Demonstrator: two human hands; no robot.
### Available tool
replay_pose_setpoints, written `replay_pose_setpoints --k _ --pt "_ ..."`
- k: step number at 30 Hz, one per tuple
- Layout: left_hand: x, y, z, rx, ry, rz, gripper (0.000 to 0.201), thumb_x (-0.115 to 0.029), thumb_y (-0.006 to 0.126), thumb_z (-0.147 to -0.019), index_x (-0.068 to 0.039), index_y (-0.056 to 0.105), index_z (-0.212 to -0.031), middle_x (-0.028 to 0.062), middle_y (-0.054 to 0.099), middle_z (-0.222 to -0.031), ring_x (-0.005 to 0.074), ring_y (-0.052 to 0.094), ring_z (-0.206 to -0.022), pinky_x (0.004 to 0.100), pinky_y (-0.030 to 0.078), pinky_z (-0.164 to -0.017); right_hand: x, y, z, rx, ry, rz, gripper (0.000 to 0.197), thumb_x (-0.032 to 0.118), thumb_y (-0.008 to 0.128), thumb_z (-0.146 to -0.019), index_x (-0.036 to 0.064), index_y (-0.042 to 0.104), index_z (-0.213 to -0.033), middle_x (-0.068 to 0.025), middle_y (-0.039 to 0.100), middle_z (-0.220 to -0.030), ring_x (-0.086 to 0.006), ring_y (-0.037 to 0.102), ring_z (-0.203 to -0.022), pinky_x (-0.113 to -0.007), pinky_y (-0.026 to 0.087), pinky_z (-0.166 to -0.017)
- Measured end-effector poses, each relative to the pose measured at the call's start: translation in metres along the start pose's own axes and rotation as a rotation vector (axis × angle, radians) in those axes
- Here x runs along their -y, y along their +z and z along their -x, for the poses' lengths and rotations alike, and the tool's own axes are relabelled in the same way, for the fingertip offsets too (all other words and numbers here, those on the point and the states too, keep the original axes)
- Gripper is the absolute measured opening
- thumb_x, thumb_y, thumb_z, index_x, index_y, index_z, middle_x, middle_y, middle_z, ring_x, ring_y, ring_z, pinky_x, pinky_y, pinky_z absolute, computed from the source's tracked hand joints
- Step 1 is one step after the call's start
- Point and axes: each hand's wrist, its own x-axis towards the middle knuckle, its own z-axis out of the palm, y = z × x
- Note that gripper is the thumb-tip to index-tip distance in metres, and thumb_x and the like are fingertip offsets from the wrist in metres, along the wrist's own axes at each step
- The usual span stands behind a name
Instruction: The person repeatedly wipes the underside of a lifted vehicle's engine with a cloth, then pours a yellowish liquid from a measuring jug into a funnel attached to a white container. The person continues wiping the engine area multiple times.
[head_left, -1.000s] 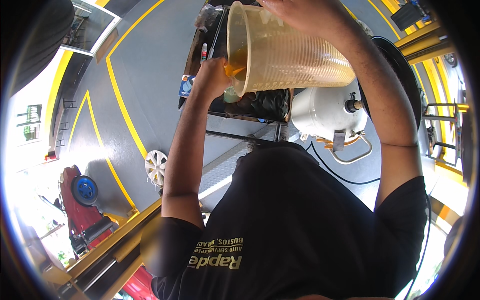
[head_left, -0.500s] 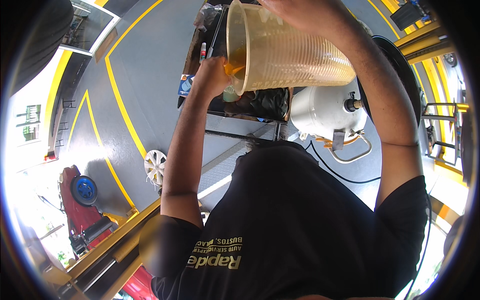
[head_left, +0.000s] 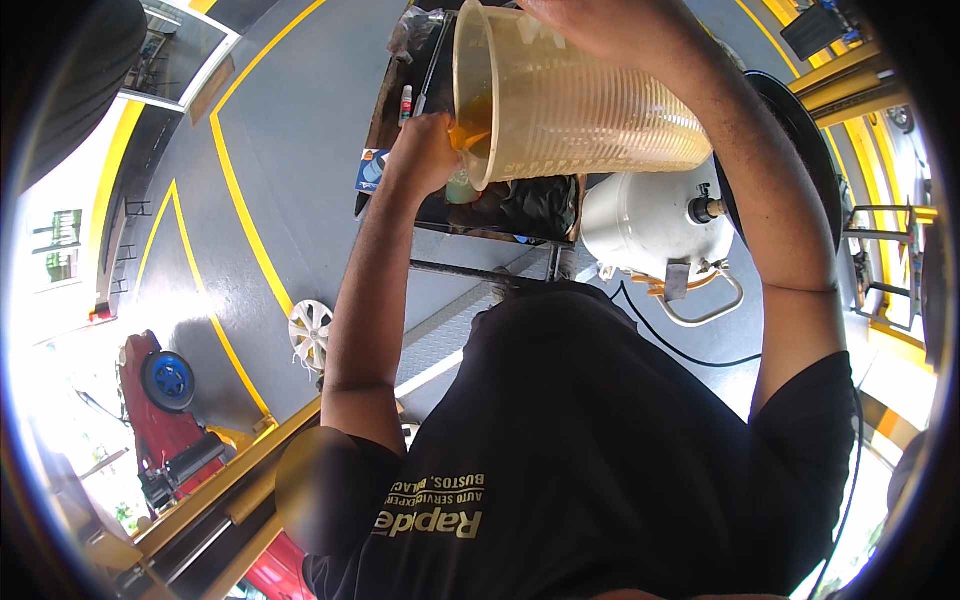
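Note:
A large translucent yellowish bucket (head_left: 600, 110) lies tipped on its side in the air, its mouth facing left. Amber liquid (head_left: 476, 125) gathers at the lower part of that mouth. My right hand (head_left: 595, 28) supports the bucket from above, its fingers running past the top edge of the picture. Beside the bucket's rim, my left hand (head_left: 424, 152) is closed. What it grips is mostly hidden behind the fingers and the bucket. Just below the rim shows part of a pale green translucent container (head_left: 461, 189).
Under the bucket stands a black cart (head_left: 430, 212) with a small white-and-red bottle (head_left: 406, 104), a blue box (head_left: 371, 170) and dark cloth (head_left: 540, 208). A white tank (head_left: 650, 222) with a handle stands to the right. A wheel cover (head_left: 309, 333) is at the left.
Both hands and the bucket hold nearly the same position. The amber liquid at the mouth looks almost unchanged.

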Motion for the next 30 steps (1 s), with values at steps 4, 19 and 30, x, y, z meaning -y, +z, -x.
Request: replay_pose_setpoints --k 4,19,30 --pt "0.004 0.002 0.000 -0.070 0.086 -0.018 0.032 -0.013 0.084 -0.077 0.002 0.073 -0.104 0.0220 0.075 -0.093 0.0357 0.075 -0.088 0.0412 0.057 -0.079 0.000 -0.002 0.001 0.009 0.015 0.009 0.025 0.018 0.062 -0.100 0.0083 0.069 -0.122 -0.0116 0.068 -0.078 -0.0283 0.074 -0.073 -0.040 0.064 -0.063" --pt "-0.011 -0.012 0.009 0.003 -0.006 -0.048 0.048 -0.002 0.085 -0.070 0.004 0.070 -0.115 0.0227 0.075 -0.102 0.0349 0.075 -0.096 0.0410 0.059 -0.085 -0.007 0.022 0.029 0.016 0.620 -0.612 0.043 0.039 0.064 -0.100 0.0011 0.073 -0.081 -0.0178 0.069 -0.064 -0.0294 0.073 -0.063 -0.044 0.057 -0.064" --pt "-0.004 -0.012 0.015 0.046 -0.064 -0.003 0.056 -0.011 0.093 -0.071 0.002 0.070 -0.121 0.0194 0.074 -0.103 0.0288 0.075 -0.090 0.0392 0.059 -0.082 -0.018 0.102 0.078 -0.283 0.651 -0.772 0.059 0.057 0.065 -0.097 0.0015 0.074 -0.080 -0.0144 0.062 -0.061 -0.0268 0.065 -0.059 -0.040 0.051 -0.063"
